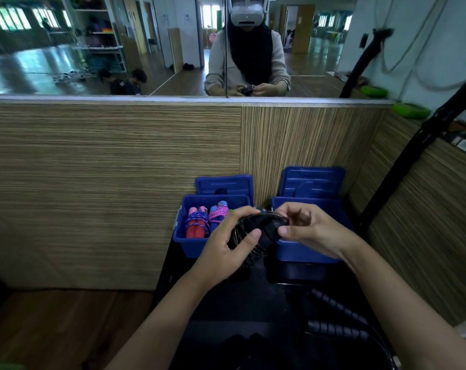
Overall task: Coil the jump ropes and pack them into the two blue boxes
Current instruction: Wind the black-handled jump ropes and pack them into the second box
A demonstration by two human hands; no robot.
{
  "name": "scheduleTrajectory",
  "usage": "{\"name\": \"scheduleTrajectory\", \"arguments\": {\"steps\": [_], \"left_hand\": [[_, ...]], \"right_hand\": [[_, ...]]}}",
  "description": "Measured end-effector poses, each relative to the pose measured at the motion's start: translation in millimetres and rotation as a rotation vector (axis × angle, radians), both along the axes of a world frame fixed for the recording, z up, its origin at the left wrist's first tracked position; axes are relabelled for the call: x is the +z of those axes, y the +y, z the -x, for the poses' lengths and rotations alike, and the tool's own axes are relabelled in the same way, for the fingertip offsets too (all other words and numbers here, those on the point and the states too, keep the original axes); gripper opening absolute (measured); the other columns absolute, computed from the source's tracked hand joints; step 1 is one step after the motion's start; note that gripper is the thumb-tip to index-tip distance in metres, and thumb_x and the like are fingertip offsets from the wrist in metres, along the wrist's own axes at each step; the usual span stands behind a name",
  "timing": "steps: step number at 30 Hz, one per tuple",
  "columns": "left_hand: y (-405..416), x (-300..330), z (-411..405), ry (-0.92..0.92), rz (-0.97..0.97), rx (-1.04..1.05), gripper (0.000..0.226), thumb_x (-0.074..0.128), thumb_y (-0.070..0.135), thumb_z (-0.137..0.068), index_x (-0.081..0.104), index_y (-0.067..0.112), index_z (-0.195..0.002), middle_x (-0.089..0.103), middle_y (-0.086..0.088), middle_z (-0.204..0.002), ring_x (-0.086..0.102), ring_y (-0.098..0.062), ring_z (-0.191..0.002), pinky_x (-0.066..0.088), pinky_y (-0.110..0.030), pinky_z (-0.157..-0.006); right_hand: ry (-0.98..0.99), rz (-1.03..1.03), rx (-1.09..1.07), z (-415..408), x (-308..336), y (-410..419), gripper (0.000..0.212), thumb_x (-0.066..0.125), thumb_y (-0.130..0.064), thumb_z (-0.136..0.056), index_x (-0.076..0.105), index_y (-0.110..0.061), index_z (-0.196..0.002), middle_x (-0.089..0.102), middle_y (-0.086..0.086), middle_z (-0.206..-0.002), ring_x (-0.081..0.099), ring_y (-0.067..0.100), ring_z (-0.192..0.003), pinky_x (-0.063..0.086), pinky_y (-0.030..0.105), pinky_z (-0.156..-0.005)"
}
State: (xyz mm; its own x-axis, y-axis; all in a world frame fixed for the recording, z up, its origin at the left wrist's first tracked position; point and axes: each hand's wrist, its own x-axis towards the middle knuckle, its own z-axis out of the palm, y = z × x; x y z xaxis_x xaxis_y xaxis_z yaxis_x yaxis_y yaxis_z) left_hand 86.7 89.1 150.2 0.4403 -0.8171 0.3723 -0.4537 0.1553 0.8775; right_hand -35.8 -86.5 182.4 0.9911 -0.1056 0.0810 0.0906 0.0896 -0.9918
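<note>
Nearest you, a second black rope (338, 316) lies uncoiled on the dark worktop (239, 303), its two ribbed handles side by side to your right. That one is not yet wound.

Above it, both hands work a black coil (255, 231) held between the two boxes. Your left hand (226, 247) grips the coil, fingers curled over its top and thumb pressed on its near face. Your right hand (309, 231) pinches the coil's upper edge between thumb and forefinger; probably tucking the last turn, though the dark rope blurs into its handles.

Left box (189, 247): two bundles packed, a red-handled rope (195, 225) bound in blue cord and a blue-handled rope (218, 213) bound in pink. Right box (306, 253): contents hidden behind your hands. Both lids stand open against the wood wall.

Status: two in, one nearly coiled, one left.
</note>
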Motion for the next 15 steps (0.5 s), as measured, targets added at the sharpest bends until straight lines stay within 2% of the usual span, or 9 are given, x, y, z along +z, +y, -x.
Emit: {"name": "scheduleTrajectory", "arguments": {"steps": [2,4,6,9,13,15], "left_hand": [[-2,-1,1,0.033,0.007,0.013,0.026,0.054,0.026,-0.096,0.053,0.027,-0.122,0.054,0.028,-0.121,0.051,-0.001,-0.121,0.039,-0.016,-0.099],[-4,-1,0,0.072,0.029,0.044,0.023,0.053,0.028,-0.096,0.055,0.029,-0.119,0.053,0.033,-0.12,0.05,0.003,-0.12,0.039,-0.015,-0.099],[-6,0,-1,0.098,0.051,0.082,0.021,0.053,0.034,-0.096,0.056,0.034,-0.116,0.055,0.027,-0.12,0.052,-0.005,-0.121,0.042,-0.027,-0.103],[-8,-1,-3,0.071,0.055,0.101,0.025,0.051,0.043,-0.091,0.055,0.039,-0.115,0.057,0.017,-0.119,0.055,-0.017,-0.119,0.045,-0.046,-0.102],[-7,0,-2,0.103,0.035,0.075,0.024,0.052,0.045,-0.09,0.055,0.04,-0.114,0.057,0.019,-0.117,0.056,-0.016,-0.117,0.045,-0.05,-0.101],[-8,0,-1,0.121,0.04,0.053,0.024,0.051,0.044,-0.091,0.056,0.039,-0.114,0.056,0.02,-0.116,0.056,-0.015,-0.116,0.045,-0.049,-0.102]], "right_hand": [[-0.031,0.15,-0.083,-1,0,4,0.025,0.07,-0.013,-0.082,0.047,-0.003,-0.081,0.051,0.0,-0.079,0.051,0.009,-0.074,0.044,0.022,-0.069],[-0.105,0.321,-0.241,-5,-5,11,0.02,0.065,-0.01,-0.087,0.047,-0.002,-0.079,0.047,0.001,-0.079,0.05,0.006,-0.071,0.042,0.018,-0.066],[-0.223,0.424,-0.415,-9,-12,19,0.018,0.066,-0.016,-0.086,0.053,-0.006,-0.079,0.047,0.004,-0.082,0.053,0.009,-0.074,0.045,0.018,-0.068],[-0.333,0.419,-0.516,-10,-21,23,0.021,0.068,-0.023,-0.081,0.058,-0.004,-0.082,0.048,0.01,-0.087,0.056,0.018,-0.083,0.051,0.027,-0.077],[-0.282,0.448,-0.515,-8,-23,20,0.03,0.065,-0.032,-0.085,0.057,-0.005,-0.077,0.048,0.005,-0.078,0.052,0.017,-0.071,0.046,0.027,-0.066],[-0.275,0.404,-0.519,-8,-25,22,0.025,0.061,-0.028,-0.09,0.057,-0.006,-0.078,0.049,0.009,-0.076,0.054,0.013,-0.067,0.046,0.025,-0.061]]}}
